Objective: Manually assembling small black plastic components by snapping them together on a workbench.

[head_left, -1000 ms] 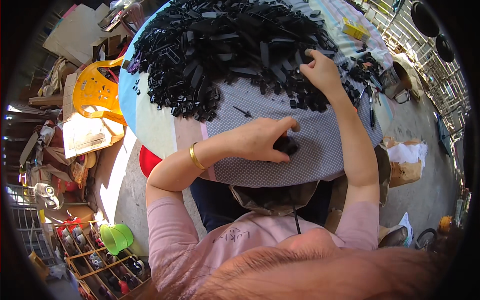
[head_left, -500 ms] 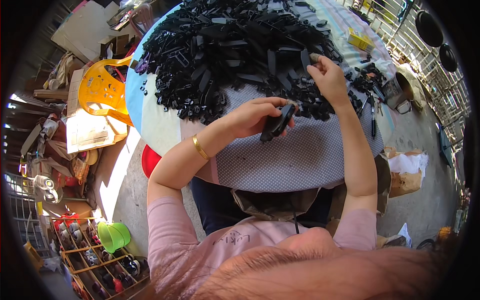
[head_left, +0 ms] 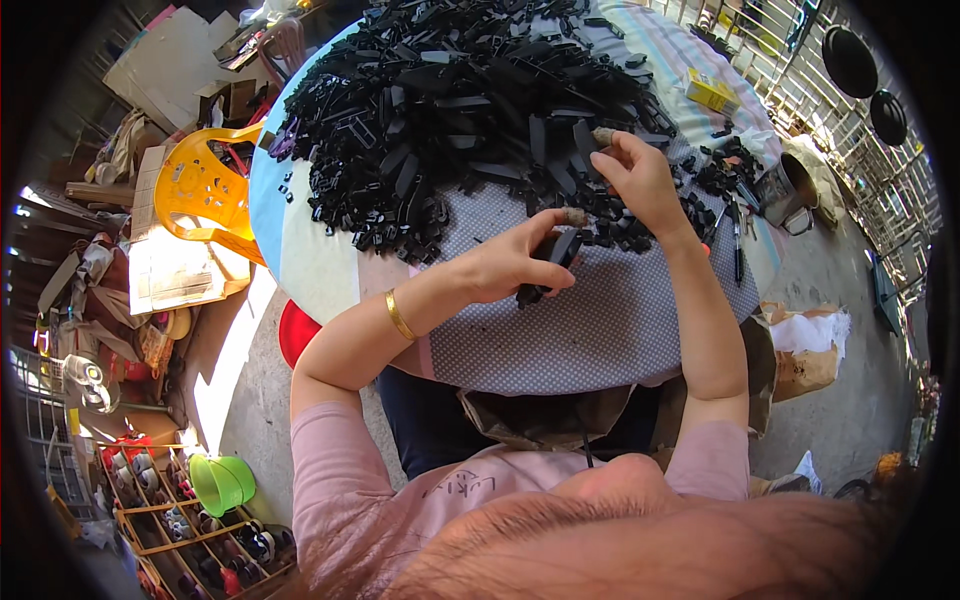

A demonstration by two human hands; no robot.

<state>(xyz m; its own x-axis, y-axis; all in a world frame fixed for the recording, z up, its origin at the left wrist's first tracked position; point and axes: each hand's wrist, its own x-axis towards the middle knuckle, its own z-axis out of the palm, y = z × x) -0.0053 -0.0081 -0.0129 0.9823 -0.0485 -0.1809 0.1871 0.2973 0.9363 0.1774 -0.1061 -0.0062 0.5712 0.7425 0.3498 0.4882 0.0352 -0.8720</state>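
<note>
My left hand (head_left: pixel 510 262) is closed round a small bundle of dark plastic pieces (head_left: pixel 560 252), just above the dotted cloth near the table's front. Its thumb lies along their near side, and a wrapped index fingertip points to the right. Farther right, my right hand (head_left: pixel 645 185) pinches a flat black plastic piece (head_left: pixel 584 145) between thumb and index finger, at the front of the heap. A wrapping also covers that index fingertip. Many similar parts form the black heap (head_left: pixel 430 90) across the back of the table. How the held pieces fit together cannot be made out.
A round table (head_left: pixel 320 250) carries a yellow box (head_left: pixel 712 92), a metal mug (head_left: pixel 785 190), pens (head_left: pixel 738 245) and a smaller black pile (head_left: pixel 728 168). A yellow chair (head_left: pixel 205 195) stands left. A shoe rack (head_left: pixel 180 540) and green bucket (head_left: pixel 222 483) are at lower left.
My right hand has moved left and slightly nearer, bringing the flat piece closer to my left hand. The left hand has turned a little, its index finger lifting off the pieces.
</note>
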